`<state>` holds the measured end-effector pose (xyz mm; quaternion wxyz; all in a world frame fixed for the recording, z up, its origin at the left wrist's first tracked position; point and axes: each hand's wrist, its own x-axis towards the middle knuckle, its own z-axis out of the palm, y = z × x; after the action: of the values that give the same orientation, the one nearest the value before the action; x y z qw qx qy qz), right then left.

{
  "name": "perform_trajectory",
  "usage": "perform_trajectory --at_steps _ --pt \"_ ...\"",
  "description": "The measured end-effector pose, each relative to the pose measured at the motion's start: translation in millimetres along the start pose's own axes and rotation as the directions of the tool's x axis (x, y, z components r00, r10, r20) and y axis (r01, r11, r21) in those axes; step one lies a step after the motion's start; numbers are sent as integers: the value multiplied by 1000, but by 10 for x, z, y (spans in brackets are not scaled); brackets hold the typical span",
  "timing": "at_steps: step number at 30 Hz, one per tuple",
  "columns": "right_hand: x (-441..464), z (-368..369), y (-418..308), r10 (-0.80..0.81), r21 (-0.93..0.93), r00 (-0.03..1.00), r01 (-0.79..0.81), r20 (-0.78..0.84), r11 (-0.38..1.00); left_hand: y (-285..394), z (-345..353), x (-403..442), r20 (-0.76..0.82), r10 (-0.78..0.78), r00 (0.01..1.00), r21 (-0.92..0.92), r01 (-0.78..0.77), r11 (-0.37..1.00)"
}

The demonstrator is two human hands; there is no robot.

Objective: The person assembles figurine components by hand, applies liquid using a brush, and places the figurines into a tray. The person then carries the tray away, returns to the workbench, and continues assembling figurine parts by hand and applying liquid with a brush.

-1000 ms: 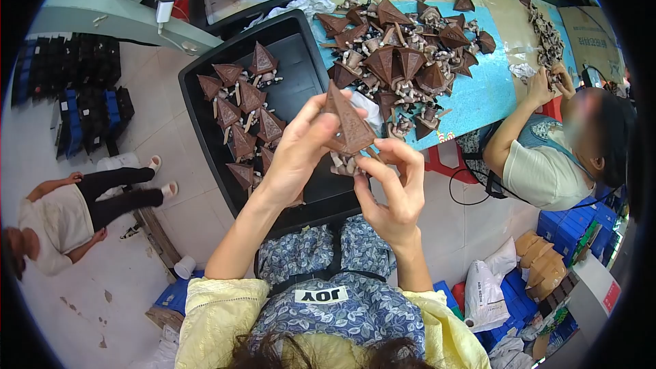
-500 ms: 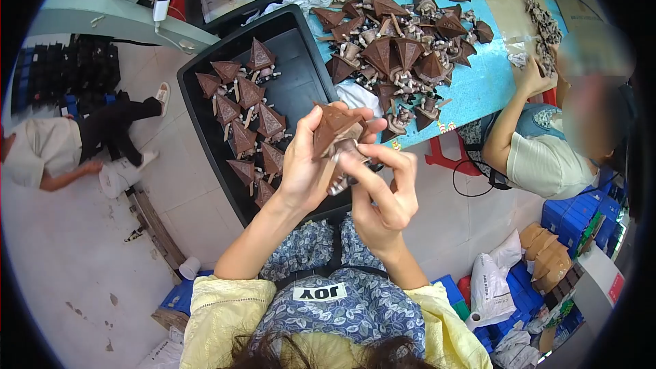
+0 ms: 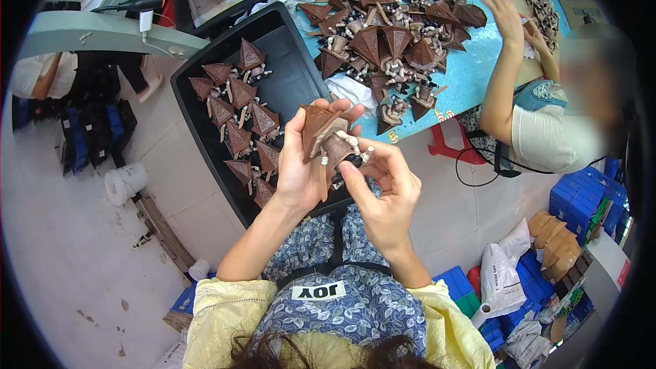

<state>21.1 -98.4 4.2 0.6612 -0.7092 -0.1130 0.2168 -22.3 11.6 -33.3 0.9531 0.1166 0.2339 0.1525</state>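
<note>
A small figurine (image 3: 336, 147) with a brown pointed, hat-like top, a greyish-beige body and pale little limbs lies tilted in front of me. My left hand (image 3: 295, 167) is wrapped round its brown top from the left. From the right, my right hand (image 3: 388, 195) grips the lower end, thumb and forefinger at a dark part and a pale limb. A thin light-brown stick hangs down beside the body. Below and to the left, a black tray (image 3: 294, 55) bears several similar figurines (image 3: 240, 93) laid in rows.
A large pile of similar figurines (image 3: 383, 41) covers part of the blue tabletop (image 3: 478, 82), beside a white cloth (image 3: 352, 92). A co-worker (image 3: 547, 123) sits at the right. Another person (image 3: 44, 75) is at far left. A white bucket (image 3: 125, 183) and blue crates (image 3: 581, 201) stand on the floor.
The figurine has turned so its body and limbs face up more, and my right fingers have shifted to its lower end. The co-worker's arm has lifted. The person at left has moved farther back.
</note>
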Motion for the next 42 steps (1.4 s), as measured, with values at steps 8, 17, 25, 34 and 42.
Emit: perform_trajectory --at_steps 8,17,25,34,42 --pt "13 -45 -114 -402 -376 902 431 157 820 -41 54 -19 31 -27 999 101 23 995" --pt "-59 -86 66 -473 -323 881 455 28 830 170 83 -45 173 -81 982 486 -13 874" --pt "-123 -17 154 -499 -223 866 490 17 843 98 68 -77 90 -18 996 354 -15 935" --pt "9 -33 383 -338 -413 936 346 95 843 820 -871 771 -68 362 930 804 266 -532" --pt "806 -115 881 -237 -483 969 172 -77 859 625 -1159 1082 -156 434 887 518 448 -729"
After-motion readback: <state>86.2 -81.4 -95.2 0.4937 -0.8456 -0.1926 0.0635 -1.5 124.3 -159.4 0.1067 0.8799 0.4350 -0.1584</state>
